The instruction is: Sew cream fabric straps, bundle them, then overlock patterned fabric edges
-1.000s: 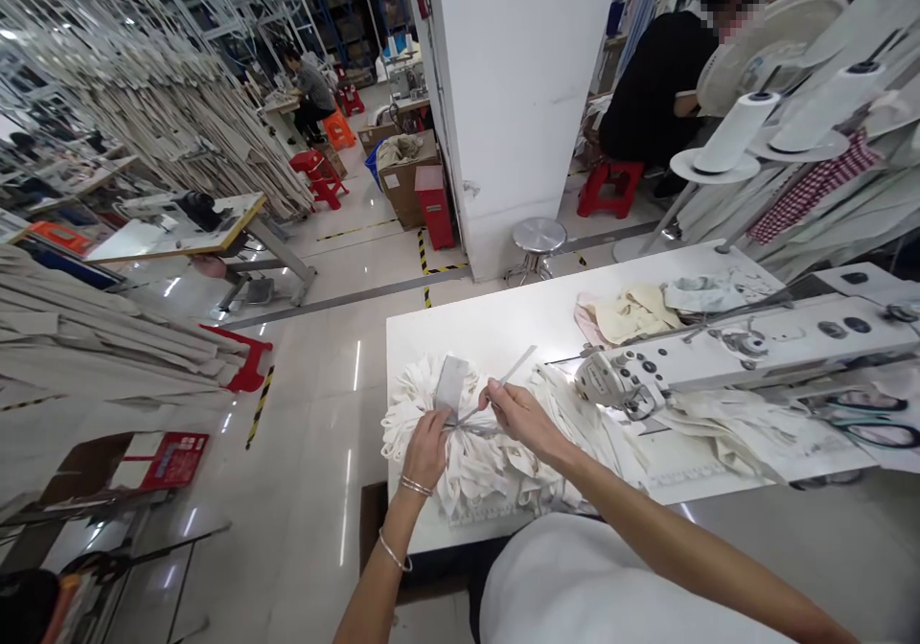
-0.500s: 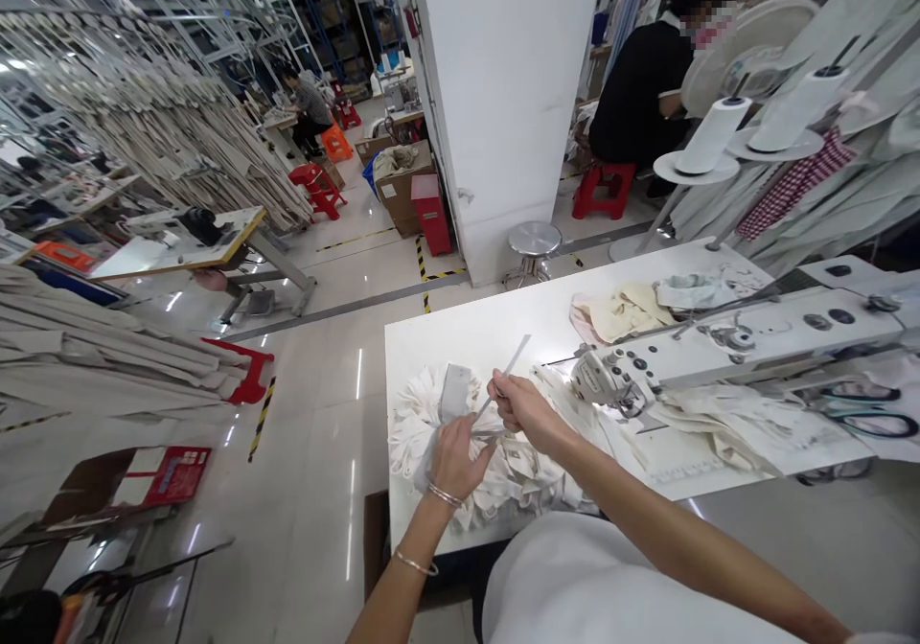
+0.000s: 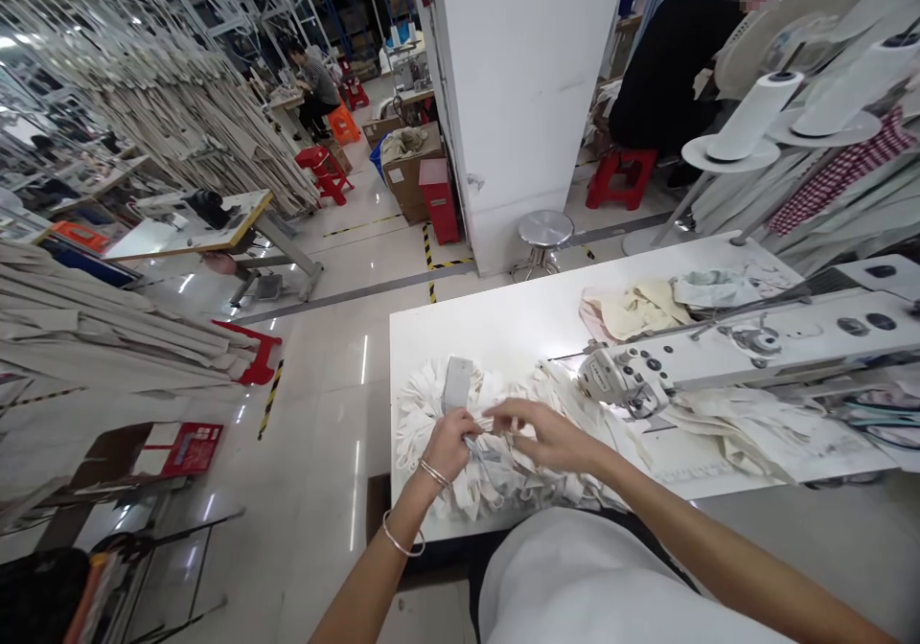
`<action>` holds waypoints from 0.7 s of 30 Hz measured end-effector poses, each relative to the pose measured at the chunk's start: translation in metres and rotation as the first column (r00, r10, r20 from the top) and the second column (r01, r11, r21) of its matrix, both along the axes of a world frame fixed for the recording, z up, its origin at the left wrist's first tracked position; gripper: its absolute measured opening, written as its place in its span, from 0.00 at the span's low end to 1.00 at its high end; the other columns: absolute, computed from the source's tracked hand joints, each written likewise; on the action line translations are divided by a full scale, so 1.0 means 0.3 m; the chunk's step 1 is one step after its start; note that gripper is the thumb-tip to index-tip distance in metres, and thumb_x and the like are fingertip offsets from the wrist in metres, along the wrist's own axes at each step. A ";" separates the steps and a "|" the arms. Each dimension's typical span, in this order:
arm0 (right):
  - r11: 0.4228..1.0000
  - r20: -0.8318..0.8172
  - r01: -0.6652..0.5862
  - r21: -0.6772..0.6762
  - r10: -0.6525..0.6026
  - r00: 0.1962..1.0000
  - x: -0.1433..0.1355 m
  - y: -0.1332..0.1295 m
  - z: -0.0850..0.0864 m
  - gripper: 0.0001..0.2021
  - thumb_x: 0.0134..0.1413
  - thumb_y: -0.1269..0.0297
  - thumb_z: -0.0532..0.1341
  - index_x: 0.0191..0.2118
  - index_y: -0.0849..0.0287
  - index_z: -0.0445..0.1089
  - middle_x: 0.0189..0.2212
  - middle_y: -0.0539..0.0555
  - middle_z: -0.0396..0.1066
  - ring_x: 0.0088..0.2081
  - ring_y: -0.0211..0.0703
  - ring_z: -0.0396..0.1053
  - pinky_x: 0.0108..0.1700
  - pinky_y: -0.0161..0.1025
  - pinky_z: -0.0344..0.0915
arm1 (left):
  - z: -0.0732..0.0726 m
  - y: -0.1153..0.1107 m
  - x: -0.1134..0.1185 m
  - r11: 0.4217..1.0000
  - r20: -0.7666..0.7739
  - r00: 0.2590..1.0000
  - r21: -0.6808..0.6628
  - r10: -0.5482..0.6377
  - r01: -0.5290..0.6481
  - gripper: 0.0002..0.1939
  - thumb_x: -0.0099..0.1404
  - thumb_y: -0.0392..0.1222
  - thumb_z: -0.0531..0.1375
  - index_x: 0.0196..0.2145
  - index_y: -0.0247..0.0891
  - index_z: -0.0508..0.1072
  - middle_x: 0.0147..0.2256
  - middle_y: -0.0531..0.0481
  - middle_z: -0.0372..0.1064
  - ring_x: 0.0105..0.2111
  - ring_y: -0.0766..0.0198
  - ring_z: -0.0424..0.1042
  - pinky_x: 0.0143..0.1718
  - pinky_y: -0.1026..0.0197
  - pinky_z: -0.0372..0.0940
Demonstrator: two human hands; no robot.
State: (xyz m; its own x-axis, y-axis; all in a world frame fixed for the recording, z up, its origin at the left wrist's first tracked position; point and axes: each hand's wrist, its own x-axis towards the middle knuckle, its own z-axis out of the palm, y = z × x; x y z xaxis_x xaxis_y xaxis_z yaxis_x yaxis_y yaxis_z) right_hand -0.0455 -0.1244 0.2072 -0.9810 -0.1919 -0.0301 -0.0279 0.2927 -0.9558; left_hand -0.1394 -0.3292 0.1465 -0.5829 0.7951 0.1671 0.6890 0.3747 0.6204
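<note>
A gathered bundle of white fabric strips (image 3: 424, 404) lies at the left end of the white table. My left hand (image 3: 449, 445), with bracelets at the wrist, is closed at the bundle's middle, and a grey fabric strip (image 3: 489, 452) comes out beside its fingers. Just right of it, my right hand (image 3: 550, 436) hovers over the cloth with fingers curved and thumb apart, nothing visible between them. A flat grey tag-like piece (image 3: 458, 382) stands up from the bundle behind my left hand.
A white sewing machine (image 3: 676, 366) occupies the right of the table (image 3: 489, 323), with cream cloth pieces (image 3: 639, 309) behind it. Thread cones (image 3: 762, 112) stand at the back right. Beyond are a metal stool (image 3: 544, 230), a pillar (image 3: 524, 98) and a seated person (image 3: 668, 69).
My right hand has lowered and moved right, its pinch on the upright grey strip gone. My left hand has closed into a fist, and the strip's raised end no longer shows. The view has shifted slightly.
</note>
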 end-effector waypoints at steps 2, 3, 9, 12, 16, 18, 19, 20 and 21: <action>0.996 -0.010 0.083 0.041 -0.082 0.997 -0.065 -0.019 -0.069 0.21 0.57 0.72 0.51 0.54 0.58 0.70 0.44 0.61 0.73 0.43 0.49 0.70 0.44 0.45 0.67 | 0.003 0.015 0.007 0.999 -0.104 0.993 -0.014 -0.047 0.046 0.15 0.63 0.28 0.52 0.34 0.37 0.78 0.30 0.45 0.72 0.31 0.60 0.72 0.33 0.57 0.67; 0.996 -0.019 0.075 0.042 -0.074 0.997 -0.098 -0.034 -0.103 0.21 0.57 0.73 0.51 0.53 0.59 0.71 0.44 0.61 0.73 0.43 0.49 0.71 0.46 0.46 0.67 | 0.002 0.023 0.010 0.998 -0.159 0.985 -0.019 -0.064 0.062 0.15 0.65 0.29 0.51 0.37 0.37 0.77 0.31 0.44 0.72 0.32 0.58 0.72 0.35 0.55 0.67; 0.999 -0.064 -0.032 0.018 0.033 0.997 -0.168 -0.092 -0.211 0.18 0.50 0.78 0.53 0.41 0.57 0.76 0.37 0.54 0.76 0.41 0.44 0.72 0.48 0.41 0.68 | -0.025 0.015 0.001 0.999 -0.410 0.911 -0.002 -0.049 0.053 0.14 0.70 0.33 0.48 0.39 0.36 0.74 0.34 0.40 0.73 0.35 0.57 0.71 0.38 0.53 0.65; 0.999 -0.036 -0.035 0.037 0.036 0.999 -0.149 -0.089 -0.216 0.15 0.55 0.74 0.53 0.40 0.59 0.76 0.34 0.54 0.75 0.34 0.41 0.72 0.39 0.37 0.70 | -0.045 -0.009 -0.005 1.000 -0.451 0.892 0.004 0.028 -0.030 0.14 0.71 0.36 0.50 0.34 0.34 0.73 0.27 0.43 0.70 0.29 0.60 0.68 0.32 0.56 0.61; 0.993 -0.006 -0.010 0.116 0.010 1.000 -0.133 -0.073 -0.214 0.12 0.58 0.71 0.55 0.41 0.59 0.75 0.34 0.55 0.75 0.32 0.41 0.72 0.38 0.36 0.68 | -0.065 -0.028 -0.008 0.995 -0.415 0.906 -0.011 0.083 -0.097 0.18 0.70 0.42 0.54 0.22 0.37 0.68 0.21 0.47 0.64 0.24 0.61 0.63 0.28 0.57 0.55; 0.981 -0.004 0.043 0.187 -0.043 0.999 -0.122 -0.057 -0.216 0.12 0.59 0.70 0.55 0.42 0.59 0.75 0.38 0.56 0.75 0.37 0.44 0.72 0.43 0.38 0.66 | -0.068 -0.044 -0.004 0.993 -0.358 0.928 -0.016 0.104 -0.118 0.19 0.69 0.43 0.54 0.21 0.37 0.68 0.21 0.48 0.64 0.24 0.62 0.63 0.29 0.57 0.55; 0.971 -0.001 0.081 0.225 -0.083 0.997 -0.112 -0.048 -0.217 0.13 0.60 0.70 0.54 0.43 0.59 0.75 0.40 0.58 0.75 0.40 0.47 0.72 0.45 0.40 0.65 | -0.067 -0.058 0.001 0.991 -0.321 0.940 -0.015 0.120 -0.131 0.19 0.69 0.43 0.54 0.20 0.38 0.68 0.20 0.48 0.64 0.24 0.62 0.63 0.29 0.58 0.56; 0.957 0.008 0.121 0.262 -0.128 0.992 -0.099 -0.039 -0.220 0.13 0.60 0.70 0.53 0.43 0.59 0.75 0.42 0.59 0.74 0.42 0.49 0.71 0.46 0.42 0.64 | -0.065 -0.076 0.006 0.989 -0.277 0.951 -0.013 0.139 -0.149 0.19 0.69 0.43 0.54 0.20 0.38 0.68 0.20 0.48 0.64 0.24 0.62 0.64 0.30 0.58 0.56; 0.942 0.021 0.160 0.294 -0.174 0.984 -0.083 -0.033 -0.225 0.14 0.60 0.70 0.53 0.44 0.60 0.74 0.42 0.60 0.74 0.43 0.50 0.71 0.46 0.43 0.63 | -0.063 -0.098 0.010 0.985 -0.228 0.960 -0.010 0.164 -0.170 0.20 0.69 0.42 0.53 0.19 0.38 0.68 0.20 0.49 0.64 0.24 0.62 0.64 0.30 0.58 0.57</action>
State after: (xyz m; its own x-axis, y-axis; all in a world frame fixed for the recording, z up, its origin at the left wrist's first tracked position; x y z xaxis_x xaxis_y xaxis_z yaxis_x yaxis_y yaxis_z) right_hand -0.0703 -0.1342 0.1398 -0.9944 -0.0012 -0.1059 0.0875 0.5539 -0.8280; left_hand -0.1365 -0.3587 0.1277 -0.6577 0.6961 0.2878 0.7358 0.5120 0.4433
